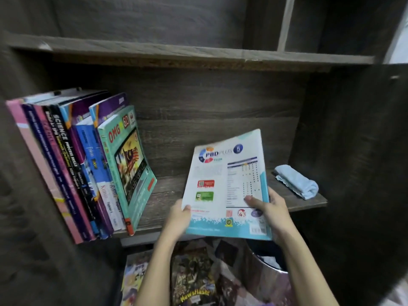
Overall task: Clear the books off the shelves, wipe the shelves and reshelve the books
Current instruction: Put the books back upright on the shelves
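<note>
- Wood, dark and grained, makes the shelf (172,195); its middle part lies bare between the standing books and the cloth.
- The row of books (88,164) stands at the left end of this shelf and leans to the left, with a green one outermost on its right side.
- The white and teal workbook (227,186) is in the air just in front of the shelf edge, tilted, with its back cover facing the camera. It is not yet resting on the board. I judge the step in hand is reshelving. The next move calls for turning the workbook upright and sliding it against the green book without upsetting the leaning row.
- The left hand (176,219) has its grip closed on the lower left edge of the workbook. The right hand (271,208) pinches the lower right part, thumb on the cover.
- The pale blue cloth (297,181) lies folded at the right end of the shelf, no hand on it, so the wiping here seems finished.
</note>
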A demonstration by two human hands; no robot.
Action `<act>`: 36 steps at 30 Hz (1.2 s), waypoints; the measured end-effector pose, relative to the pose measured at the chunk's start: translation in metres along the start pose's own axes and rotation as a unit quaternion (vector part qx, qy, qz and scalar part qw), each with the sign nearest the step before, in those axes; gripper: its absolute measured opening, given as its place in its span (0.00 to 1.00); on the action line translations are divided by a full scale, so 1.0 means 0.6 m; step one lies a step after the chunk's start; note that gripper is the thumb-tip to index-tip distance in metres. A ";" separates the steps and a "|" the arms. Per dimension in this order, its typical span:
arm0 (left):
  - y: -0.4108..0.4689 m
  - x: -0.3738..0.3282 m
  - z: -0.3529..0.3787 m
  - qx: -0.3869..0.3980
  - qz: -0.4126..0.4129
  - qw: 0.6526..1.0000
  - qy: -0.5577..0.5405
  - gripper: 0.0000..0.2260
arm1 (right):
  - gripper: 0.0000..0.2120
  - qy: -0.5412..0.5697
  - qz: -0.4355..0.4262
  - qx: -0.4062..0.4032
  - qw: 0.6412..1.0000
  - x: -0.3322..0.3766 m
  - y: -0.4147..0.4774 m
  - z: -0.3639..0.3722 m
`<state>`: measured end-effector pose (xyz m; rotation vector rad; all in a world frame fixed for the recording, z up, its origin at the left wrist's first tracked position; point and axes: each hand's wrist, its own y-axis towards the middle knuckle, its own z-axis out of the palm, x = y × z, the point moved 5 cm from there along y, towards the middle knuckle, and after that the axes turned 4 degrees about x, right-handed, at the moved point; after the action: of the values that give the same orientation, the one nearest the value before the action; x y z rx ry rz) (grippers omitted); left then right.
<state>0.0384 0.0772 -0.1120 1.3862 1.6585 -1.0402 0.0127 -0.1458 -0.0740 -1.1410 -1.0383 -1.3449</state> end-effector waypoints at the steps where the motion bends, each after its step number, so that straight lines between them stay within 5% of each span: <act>1: 0.002 -0.005 -0.012 -0.012 0.010 1.000 0.015 0.15 | 0.10 0.006 -0.029 0.003 1.000 0.012 -0.002 0.014; 8: -0.049 -0.114 -0.130 -0.175 0.188 0.965 -0.061 0.17 | 0.18 -0.123 -0.216 -0.056 0.967 0.029 -0.017 0.144; 13: -0.112 -0.186 -0.181 -0.173 0.315 0.923 -0.134 0.18 | 0.28 -0.216 -0.335 -0.119 0.909 -0.007 -0.054 0.239; 17: -0.151 -0.202 -0.207 -0.191 0.370 0.900 -0.129 0.31 | 0.32 -0.227 -0.404 -0.073 0.883 -0.030 -0.074 0.308; 22: -0.148 -0.167 -0.252 -0.295 0.330 0.896 0.018 0.36 | 0.35 -0.263 -0.407 -0.026 0.874 -0.068 -0.082 0.375; 30: -0.139 -0.151 -0.269 -0.280 0.310 0.908 0.021 0.30 | 0.39 -0.278 -0.401 -0.028 0.873 -0.105 -0.062 0.401; 36: -0.157 -0.155 -0.271 -0.319 0.323 0.882 0.126 0.29 | 0.39 -0.308 -0.293 0.133 0.895 -0.111 -0.038 0.402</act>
<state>-0.0455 0.1797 0.0507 1.4685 1.3522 0.0803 0.0101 0.1046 -0.0980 -1.1066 -2.0952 -1.2389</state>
